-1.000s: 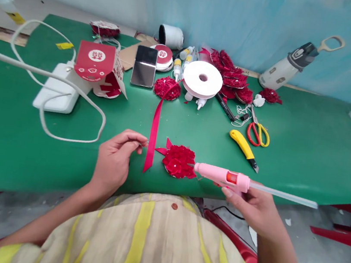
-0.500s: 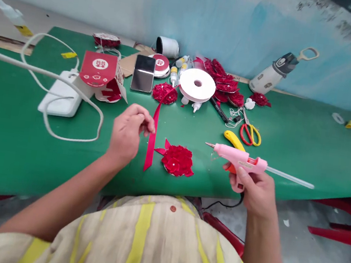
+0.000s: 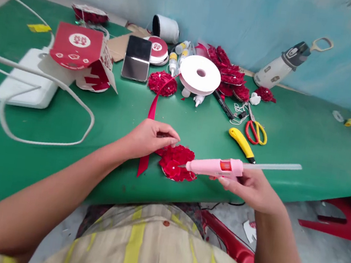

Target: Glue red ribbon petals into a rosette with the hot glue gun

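A red fabric flower [image 3: 175, 166] lies near the front edge of the green table [image 3: 307, 141]. My left hand [image 3: 148, 138] rests at the flower's upper left edge, fingers pinched together on it, over a red ribbon [image 3: 150, 115] that runs back to a white spool [image 3: 200, 74]. My right hand [image 3: 249, 187] holds a pink glue gun [image 3: 214, 167] level, its nozzle pointing left and touching the flower's middle. A clear glue stick [image 3: 273, 166] pokes out of the gun's back.
Behind lie a yellow utility knife [image 3: 241, 143], red and yellow scissors [image 3: 256, 132], more red flowers [image 3: 230, 76], small glue bottles [image 3: 173, 63], a phone [image 3: 136, 57], a red paper box [image 3: 81, 55], a white power strip with cable [image 3: 24, 88] and a flask [image 3: 284, 64].
My right hand has swung the glue gun down and left until its nozzle meets the flower. My left hand has moved right from the ribbon onto the flower's edge.
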Motion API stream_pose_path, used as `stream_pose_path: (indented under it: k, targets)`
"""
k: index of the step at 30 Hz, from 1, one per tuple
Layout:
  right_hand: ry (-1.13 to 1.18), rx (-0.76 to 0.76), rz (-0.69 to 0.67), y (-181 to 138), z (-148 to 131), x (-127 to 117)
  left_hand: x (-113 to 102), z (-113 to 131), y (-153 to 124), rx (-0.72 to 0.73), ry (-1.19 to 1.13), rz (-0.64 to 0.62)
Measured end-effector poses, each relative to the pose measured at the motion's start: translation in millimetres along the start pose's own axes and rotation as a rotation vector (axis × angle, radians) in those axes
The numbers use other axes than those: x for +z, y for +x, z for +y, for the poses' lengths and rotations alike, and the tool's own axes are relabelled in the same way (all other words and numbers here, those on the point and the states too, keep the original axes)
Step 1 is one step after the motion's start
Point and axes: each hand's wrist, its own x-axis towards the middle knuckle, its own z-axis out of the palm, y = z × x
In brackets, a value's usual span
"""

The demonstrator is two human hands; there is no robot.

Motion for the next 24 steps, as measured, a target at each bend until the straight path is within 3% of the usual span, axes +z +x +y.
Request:
stream_pose_path:
  k: [5,9,24]
  targets:
    - [-0.148,-0.133,-0.051,-3.1,-12.2,7.3,-7.4,6.0,-8.4,0.116,0.139,-0.293]
    - [-0.164,-0.187,-0.062,-2.6,-12.4,14.4,-11.9,7.8,-8.4,0.104,0.305,-0.456]
    - [-0.197,-0.155,-0.015,-8.8,-11.0,26.9,-16.0,12.0,-11.1,0.138,0.381,-0.545]
